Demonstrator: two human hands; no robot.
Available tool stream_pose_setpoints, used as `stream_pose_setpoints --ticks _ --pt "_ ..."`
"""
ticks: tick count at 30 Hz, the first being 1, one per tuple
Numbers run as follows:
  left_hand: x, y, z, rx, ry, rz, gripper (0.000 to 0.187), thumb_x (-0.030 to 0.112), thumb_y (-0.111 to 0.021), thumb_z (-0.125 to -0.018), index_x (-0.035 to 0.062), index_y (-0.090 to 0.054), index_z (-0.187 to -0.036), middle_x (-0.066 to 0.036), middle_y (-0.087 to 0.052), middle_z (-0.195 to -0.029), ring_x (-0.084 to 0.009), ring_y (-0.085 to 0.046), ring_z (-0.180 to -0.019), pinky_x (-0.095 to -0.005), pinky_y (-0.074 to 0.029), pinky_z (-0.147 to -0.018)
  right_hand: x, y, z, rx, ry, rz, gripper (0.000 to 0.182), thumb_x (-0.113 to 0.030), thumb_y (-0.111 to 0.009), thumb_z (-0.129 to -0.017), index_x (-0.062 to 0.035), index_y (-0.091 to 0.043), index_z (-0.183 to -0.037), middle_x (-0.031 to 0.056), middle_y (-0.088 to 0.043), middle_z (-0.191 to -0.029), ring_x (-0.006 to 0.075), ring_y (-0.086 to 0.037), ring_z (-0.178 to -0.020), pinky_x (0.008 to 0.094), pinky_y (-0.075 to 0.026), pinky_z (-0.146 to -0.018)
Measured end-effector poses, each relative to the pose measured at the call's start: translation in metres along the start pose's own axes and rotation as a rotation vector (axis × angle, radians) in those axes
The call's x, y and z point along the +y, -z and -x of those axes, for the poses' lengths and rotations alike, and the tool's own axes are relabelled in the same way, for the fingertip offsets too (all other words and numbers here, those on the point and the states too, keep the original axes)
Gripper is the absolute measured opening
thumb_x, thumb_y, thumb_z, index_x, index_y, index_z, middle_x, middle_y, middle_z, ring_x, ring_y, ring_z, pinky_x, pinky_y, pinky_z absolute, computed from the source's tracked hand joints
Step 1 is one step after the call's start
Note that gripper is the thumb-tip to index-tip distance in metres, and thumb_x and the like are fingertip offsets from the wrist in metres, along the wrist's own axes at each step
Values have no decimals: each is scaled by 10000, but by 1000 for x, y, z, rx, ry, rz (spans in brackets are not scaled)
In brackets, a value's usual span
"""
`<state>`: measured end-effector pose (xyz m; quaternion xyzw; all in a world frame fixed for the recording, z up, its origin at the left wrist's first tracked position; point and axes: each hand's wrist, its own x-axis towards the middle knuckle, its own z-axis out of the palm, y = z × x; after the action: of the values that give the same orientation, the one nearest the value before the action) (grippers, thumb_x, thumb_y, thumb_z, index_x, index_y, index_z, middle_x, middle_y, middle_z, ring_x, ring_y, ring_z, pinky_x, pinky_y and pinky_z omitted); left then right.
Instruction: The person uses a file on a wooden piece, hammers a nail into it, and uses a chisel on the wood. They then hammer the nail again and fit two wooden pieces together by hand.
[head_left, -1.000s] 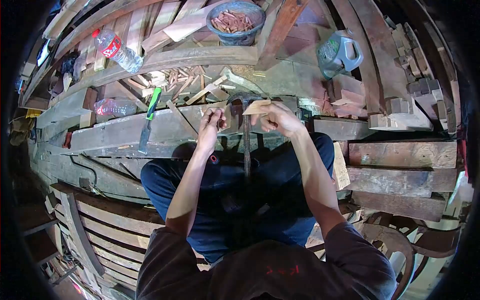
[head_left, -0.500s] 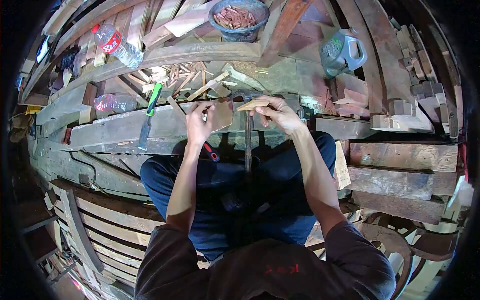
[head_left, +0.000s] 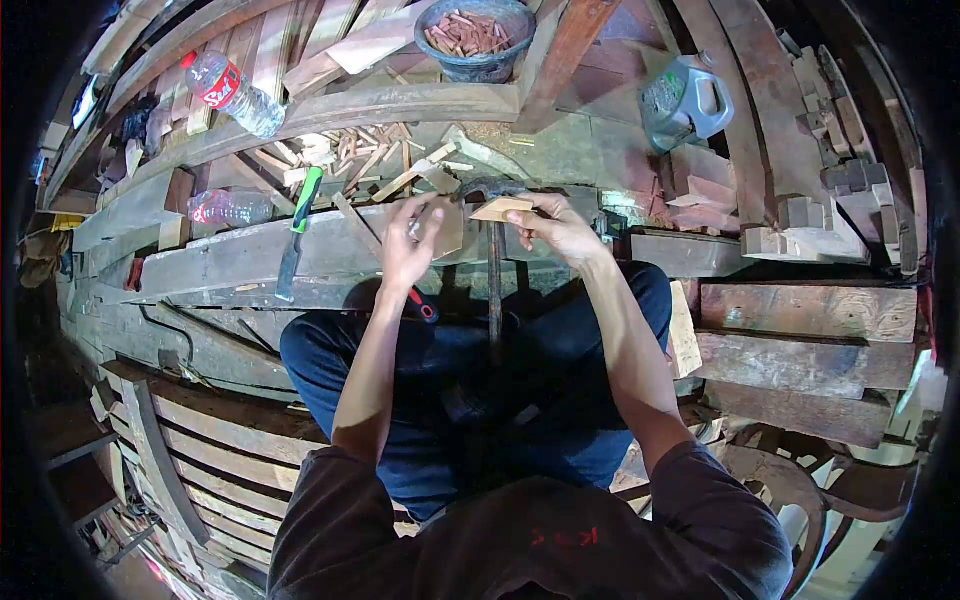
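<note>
My right hand (head_left: 560, 230) pinches a small pale wood piece (head_left: 500, 209) with a slanted end, above the beam. To its left, my left hand (head_left: 410, 240) is raised with its fingers curled; whether something small sits in them is hidden. Just beside the left fingers is a flat wood block (head_left: 449, 232). A hammer (head_left: 496, 280) lies between my hands, its head at the beam and its handle toward my lap. Below my left hand shows a red and black handle (head_left: 423, 305). Left of it, a green-handled chisel (head_left: 300, 232) rests on the beam (head_left: 240, 262).
Wood offcuts (head_left: 370, 155) lie scattered beyond the beam. Farther back are a bucket (head_left: 478, 68) of wood pieces, a red-labelled bottle (head_left: 235, 93) and a plastic jug (head_left: 686, 103). Another bottle (head_left: 230, 207) lies at the left. Stacked boards (head_left: 800, 340) are at the right.
The wood piece in my right hand has tilted, showing more of its face, and shifted slightly left. My left hand has moved a little right and its fingers have changed pose.
</note>
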<state>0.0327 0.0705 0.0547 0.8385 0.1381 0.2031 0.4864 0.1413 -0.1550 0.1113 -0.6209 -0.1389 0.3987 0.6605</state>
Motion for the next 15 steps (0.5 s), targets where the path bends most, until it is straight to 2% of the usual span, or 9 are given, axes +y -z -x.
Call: stream_pose_setpoints --ticks 1,4,5,6,10,15 --pt "0 -2 0 -121 127 249 292 250 -664 -948 115 -674 -1207 -56 -668 -1039 -166 -621 -921 -301 -475 -826 2 0 -1 -8 -5 26 194 -171 -707 -928 -9 -701 -1034 -28 -573 -725 53 -505 -593 235 -443 -540" --pt "10 -10 5 -239 60 591 249 185 -649 -960 84 -678 -1186 -26 -664 -1028 -103 -599 -883 -254 -469 -778 6 -4 -3 -36 -20 94 182 -144 -699 -928 -2 -701 -1042 -21 -591 -743 51 -501 -598 232 -436 -534" --pt "7 -15 9 -288 77 654 226 132 -669 -944 57 -686 -1157 1 -662 -979 -71 -570 -826 -223 -453 -757 5 -5 -3 -49 -23 116 177 -137 -697 -927 -1 -701 -1042 -19 -596 -749 50 -501 -600 233 -434 -533" --pt "5 -19 9 -312 100 594 207 106 -703 -920 46 -691 -1117 16 -661 -924 -52 -539 -790 -212 -441 -741 2 -8 -3 -61 -27 138 172 -129 -694 -926 0 -702 -1041 -18 -601 -754 50 -501 -602 233 -433 -532" --pt "-5 -25 15 -336 128 558 157 129 -729 -909 39 -696 -1033 16 -660 -904 -43 -531 -774 -219 -437 -719 3 -9 -3 -63 -32 132 177 -144 -685 -937 -12 -689 -1055 -19 -601 -759 50 -505 -611 231 -432 -533" --pt "3 -17 10 -271 190 651 111 93 -727 -905 36 -700 -997 24 -645 -872 -40 -543 -787 -220 -437 -717 -2 -5 -4 86 -37 -142 146 -150 -653 -960 -17 -681 -1013 9 -604 -774 73 -532 -632 244 -440 -537"
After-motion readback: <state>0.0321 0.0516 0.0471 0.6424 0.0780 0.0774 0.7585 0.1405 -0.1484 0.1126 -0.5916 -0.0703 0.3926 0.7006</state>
